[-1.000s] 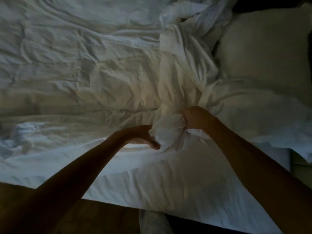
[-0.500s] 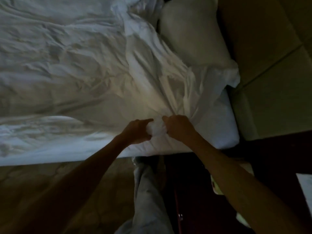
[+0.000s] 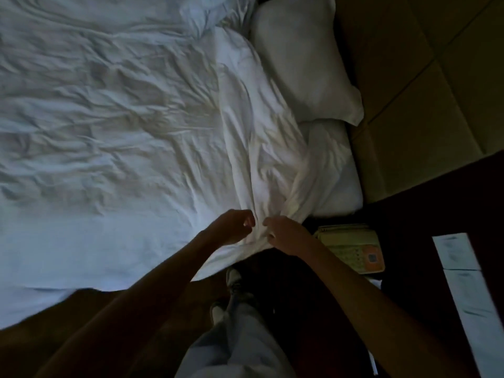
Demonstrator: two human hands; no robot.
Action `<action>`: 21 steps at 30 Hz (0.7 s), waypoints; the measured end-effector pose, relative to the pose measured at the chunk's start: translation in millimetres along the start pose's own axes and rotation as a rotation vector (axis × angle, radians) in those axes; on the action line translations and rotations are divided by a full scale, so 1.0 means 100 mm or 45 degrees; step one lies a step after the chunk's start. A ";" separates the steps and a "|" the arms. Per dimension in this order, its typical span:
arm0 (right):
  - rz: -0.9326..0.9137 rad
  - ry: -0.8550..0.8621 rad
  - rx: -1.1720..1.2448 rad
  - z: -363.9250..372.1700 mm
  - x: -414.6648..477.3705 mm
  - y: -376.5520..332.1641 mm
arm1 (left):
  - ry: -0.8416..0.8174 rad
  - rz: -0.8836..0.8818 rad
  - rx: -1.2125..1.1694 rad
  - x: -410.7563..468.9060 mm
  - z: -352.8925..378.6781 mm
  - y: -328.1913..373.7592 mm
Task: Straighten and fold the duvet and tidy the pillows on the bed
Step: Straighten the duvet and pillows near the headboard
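A white, wrinkled duvet [image 3: 109, 126] covers most of the bed, with a bunched ridge running toward its near corner [image 3: 261, 186]. My left hand [image 3: 234, 226] and my right hand [image 3: 286, 236] sit side by side at the bed's near edge, both pinching that gathered corner of the duvet. A white pillow [image 3: 302, 61] lies at the head of the bed, right of the ridge. More crumpled white fabric [image 3: 207, 15] is piled at the top, left of the pillow.
A padded headboard wall [image 3: 425, 91] rises on the right. Below it a dark nightstand holds a beige telephone [image 3: 354, 246] and white papers [image 3: 463, 282]. My legs and shoes [image 3: 231, 309] stand on the dark floor beside the bed.
The view has swung right toward the headboard and nightstand. My hands have drawn the gathered duvet corner toward the head end of the bed, staying close together on the fabric.
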State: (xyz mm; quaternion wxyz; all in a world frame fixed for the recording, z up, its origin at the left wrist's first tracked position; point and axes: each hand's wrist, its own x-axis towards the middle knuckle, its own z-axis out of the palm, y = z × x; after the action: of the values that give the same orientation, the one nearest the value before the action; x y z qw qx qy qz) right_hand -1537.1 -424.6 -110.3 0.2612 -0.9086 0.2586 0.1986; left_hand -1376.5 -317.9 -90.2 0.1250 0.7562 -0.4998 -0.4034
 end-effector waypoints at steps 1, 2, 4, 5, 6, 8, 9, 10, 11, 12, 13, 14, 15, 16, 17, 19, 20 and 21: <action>-0.006 0.018 0.018 -0.05 -0.02 -0.02 | -0.005 0.006 0.019 0.02 -0.01 0.03; -0.012 0.039 0.027 -0.08 -0.03 -0.03 | -0.011 0.009 0.036 0.04 -0.03 0.06; 0.002 0.058 0.033 -0.14 -0.04 -0.01 | -0.020 0.009 0.073 0.07 -0.04 0.12; 0.016 0.061 0.045 -0.17 -0.04 0.02 | -0.024 0.014 0.091 0.10 -0.06 0.14; 0.032 0.073 0.059 -0.21 -0.03 0.06 | -0.028 0.016 0.106 0.14 -0.08 0.15; 0.090 0.101 0.097 -0.30 0.02 0.17 | -0.016 0.022 0.125 0.24 -0.16 0.17; 0.126 0.109 0.125 -0.36 0.06 0.23 | -0.011 0.036 0.137 0.30 -0.21 0.19; 0.159 0.118 0.149 -0.41 0.11 0.31 | -0.013 0.044 0.149 0.37 -0.27 0.21; 0.193 0.118 0.151 -0.47 0.17 0.40 | -0.018 0.048 0.171 0.45 -0.32 0.23; 0.218 0.129 0.145 -0.55 0.26 0.49 | -0.031 0.048 0.198 0.56 -0.40 0.25; 0.245 0.133 0.147 -0.62 0.33 0.56 | -0.043 0.052 0.234 0.64 -0.47 0.26; 0.270 0.164 0.171 -0.70 0.45 0.67 | -0.054 0.067 0.290 0.80 -0.57 0.29; 0.301 0.196 0.203 -0.79 0.57 0.77 | -0.057 0.085 0.339 0.97 -0.67 0.32; 0.317 0.243 0.232 -0.86 0.70 0.86 | -0.052 0.097 0.377 1.12 -0.79 0.36; 0.347 0.270 0.275 -0.96 0.86 0.98 | -0.050 0.105 0.412 1.35 -0.91 0.42; 0.370 0.320 0.316 -1.12 1.22 1.23 | -0.018 0.129 0.512 1.86 -1.10 0.51; 0.382 0.340 0.317 -1.18 1.43 1.37 | 0.007 0.162 0.586 2.12 -1.19 0.55; 0.408 0.344 0.335 -1.26 1.61 1.48 | 0.034 0.207 0.648 2.38 -1.26 0.58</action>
State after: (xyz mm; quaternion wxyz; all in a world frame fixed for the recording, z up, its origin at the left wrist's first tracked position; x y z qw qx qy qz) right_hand -1466.7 -664.3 -146.9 0.3053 -0.8324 0.4556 0.0789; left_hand -1280.6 -576.0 -90.1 -0.0307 0.7260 -0.6426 -0.2432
